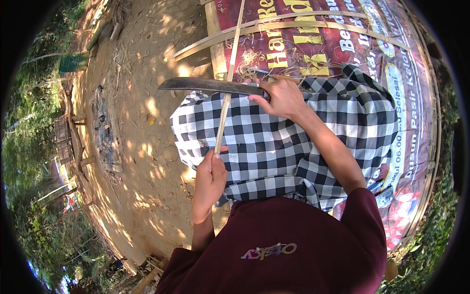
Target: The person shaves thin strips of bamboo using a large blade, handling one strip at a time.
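Note:
My right hand (283, 98) is closed around the handle of a machete (210, 85), whose long dark blade points left across my lap. Under the blade runs a thin, pale bamboo strip (223, 117), and the blade appears to rest against it. The strip's near end is pinched in my left hand (211, 171); its far end reaches up past the top edge of the view. A black-and-white checked cloth (264, 132) covers my legs below both hands. The machete's grip is mostly hidden by my right fingers.
A dark red printed banner (245, 29) lies beyond and to the right, with long bamboo strips (313, 24) and curled shavings (252, 60) on it. A wooden beam (215, 44) edges it. Bare earth ground (147, 122) stretches left toward a green container (73, 62) and plants.

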A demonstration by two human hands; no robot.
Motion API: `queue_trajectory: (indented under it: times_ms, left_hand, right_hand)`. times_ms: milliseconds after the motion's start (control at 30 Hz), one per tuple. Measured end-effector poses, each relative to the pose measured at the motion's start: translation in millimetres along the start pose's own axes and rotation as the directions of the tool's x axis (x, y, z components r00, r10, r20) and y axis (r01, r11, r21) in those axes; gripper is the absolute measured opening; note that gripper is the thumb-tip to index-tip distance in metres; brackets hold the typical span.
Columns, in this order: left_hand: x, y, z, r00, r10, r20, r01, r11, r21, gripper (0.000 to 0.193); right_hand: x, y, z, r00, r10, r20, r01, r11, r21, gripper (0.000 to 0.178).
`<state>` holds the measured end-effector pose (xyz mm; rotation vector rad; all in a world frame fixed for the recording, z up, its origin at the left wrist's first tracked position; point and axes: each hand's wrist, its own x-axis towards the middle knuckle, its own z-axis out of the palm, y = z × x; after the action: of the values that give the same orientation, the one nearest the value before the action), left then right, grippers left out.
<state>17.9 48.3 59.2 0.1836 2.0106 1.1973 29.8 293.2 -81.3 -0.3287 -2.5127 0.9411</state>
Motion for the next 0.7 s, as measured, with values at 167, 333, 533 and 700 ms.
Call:
queue_trajectory:
  times_ms: [167, 333, 533, 700]
  left_hand:
    - [4.7, -11.7, 0.8, 0.999, 0.044, -0.029, -0.041, 0.994, 0.099, 0.028]
    - [-1.6, -12.8, -3.5, 0.991, 0.131, -0.041, -0.11, 0.937, 0.331, 0.023]
    - [9.0, -17.0, -13.7, 0.987, 0.157, -0.043, -0.129, 0.918, 0.376, 0.018]
    - [3.0, -15.5, 6.1, 0.988, 0.154, -0.011, -0.13, 0.866, 0.483, 0.014]
  right_hand:
    - [-14.2, -27.2, -7.1, 0.97, -0.176, 0.166, 0.176, 0.984, 0.011, 0.061]
    - [0.9, -0.9, -6.9, 0.979, -0.183, 0.085, 0.192, 0.976, -0.103, 0.059]
    - [-5.0, -18.9, -10.9, 0.98, -0.142, 0.138, 0.145, 0.989, -0.013, 0.057]
    - [-4.8, -24.8, -21.5, 0.949, -0.243, 0.202, 0.276, 0.949, -0.155, 0.056]
